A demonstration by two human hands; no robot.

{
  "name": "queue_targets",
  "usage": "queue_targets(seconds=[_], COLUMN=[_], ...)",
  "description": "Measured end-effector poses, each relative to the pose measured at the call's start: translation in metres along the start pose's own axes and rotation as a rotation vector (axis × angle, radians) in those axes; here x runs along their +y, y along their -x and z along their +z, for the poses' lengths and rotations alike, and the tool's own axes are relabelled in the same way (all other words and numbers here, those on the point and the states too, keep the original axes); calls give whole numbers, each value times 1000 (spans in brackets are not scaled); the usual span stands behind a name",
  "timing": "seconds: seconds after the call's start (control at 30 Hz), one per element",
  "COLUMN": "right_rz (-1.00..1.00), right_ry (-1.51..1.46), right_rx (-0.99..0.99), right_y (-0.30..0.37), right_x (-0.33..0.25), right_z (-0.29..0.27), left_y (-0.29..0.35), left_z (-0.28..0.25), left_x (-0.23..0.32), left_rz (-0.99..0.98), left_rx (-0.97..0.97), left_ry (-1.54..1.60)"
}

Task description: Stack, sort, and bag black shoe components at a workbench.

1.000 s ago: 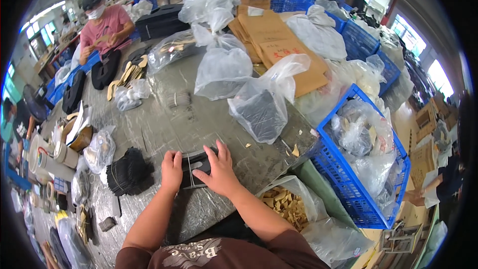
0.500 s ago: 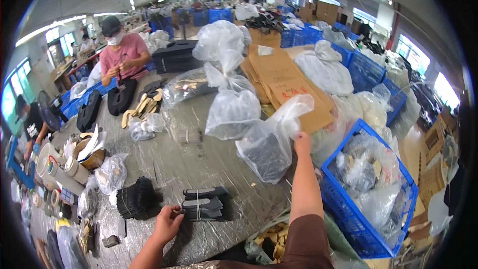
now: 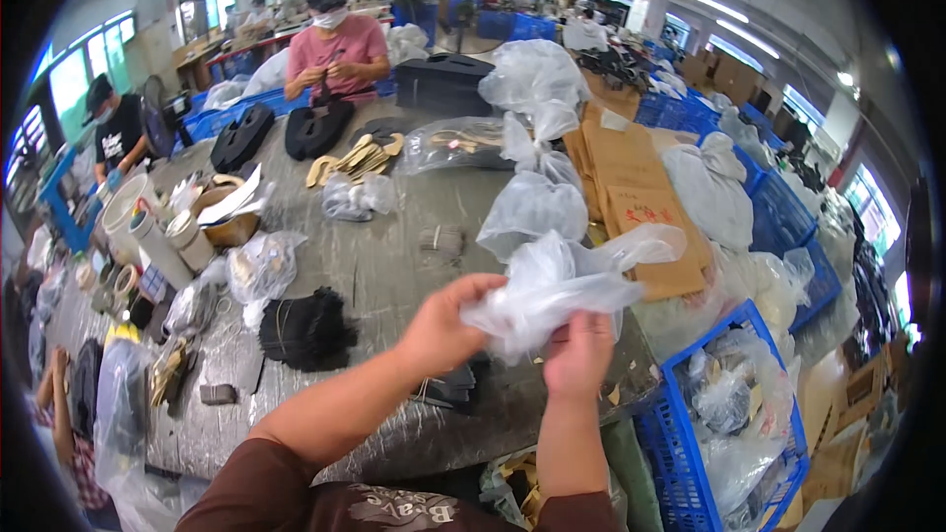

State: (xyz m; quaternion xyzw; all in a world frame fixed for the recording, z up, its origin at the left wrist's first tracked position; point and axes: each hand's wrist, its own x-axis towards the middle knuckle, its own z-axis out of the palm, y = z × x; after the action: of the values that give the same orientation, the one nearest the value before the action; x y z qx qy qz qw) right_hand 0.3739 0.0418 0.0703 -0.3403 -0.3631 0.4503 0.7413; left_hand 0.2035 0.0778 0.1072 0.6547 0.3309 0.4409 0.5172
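Observation:
A clear plastic bag (image 3: 552,300) is held up over the near right part of the table, its loose top spread and blurred. My left hand (image 3: 448,315) is closed on the bag's left side. From below, my right hand (image 3: 579,355) pinches the same bag. The bag's lower part and contents are mostly hidden behind my hands. Under my left forearm, a bundle of dark flat pieces (image 3: 455,389) shows only in part. Left of that forearm lies a tied bundle of black strips (image 3: 307,330).
A blue crate (image 3: 670,379) with plastic bags stands at the right. Behind my hands are tied clear bags (image 3: 532,207) and brown paper sacks (image 3: 641,192). Tan curved pieces (image 3: 360,160) and a small bundle (image 3: 441,241) lie farther off. A co-worker (image 3: 335,49) handles dark pieces across the table.
My left hand has left the bundle of dark flat pieces and gripped the plastic bag. My right hand has drawn the bag nearer. The view has swung to the right in its contents.

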Motion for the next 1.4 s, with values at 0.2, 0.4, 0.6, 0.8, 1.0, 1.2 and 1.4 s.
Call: queue_targets(seconds=[0.2, 0.4, 0.6, 0.8, 1.0, 1.2, 1.4], right_rz=[-250, 273, -6, 479, 360, 219, 166], right_ry=[92, -207, -408, -778, -254, 394, 421], right_rx=[90, -137, 38, -192, -193, -472, -19], right_y=[-24, 1, -25, -64, -89, 0, -38], right_x=[-27, 22, 1, 66, 47, 52, 88], right_z=[-14, 57, 27, -43, 16, 65, 54], left_y=[17, 36, 7, 18, 15, -10, -26], left_z=[-99, -33, -131, -126, -62, -97, -168], left_x=[-41, 11, -18, -23, -34, -56, -79], left_rz=[5, 392, 46, 134, -425, -296, -215], left_rx=[264, 136, 609, 72, 215, 556, 922], left_ry=[351, -422, 6, -152, 339, 295, -453])
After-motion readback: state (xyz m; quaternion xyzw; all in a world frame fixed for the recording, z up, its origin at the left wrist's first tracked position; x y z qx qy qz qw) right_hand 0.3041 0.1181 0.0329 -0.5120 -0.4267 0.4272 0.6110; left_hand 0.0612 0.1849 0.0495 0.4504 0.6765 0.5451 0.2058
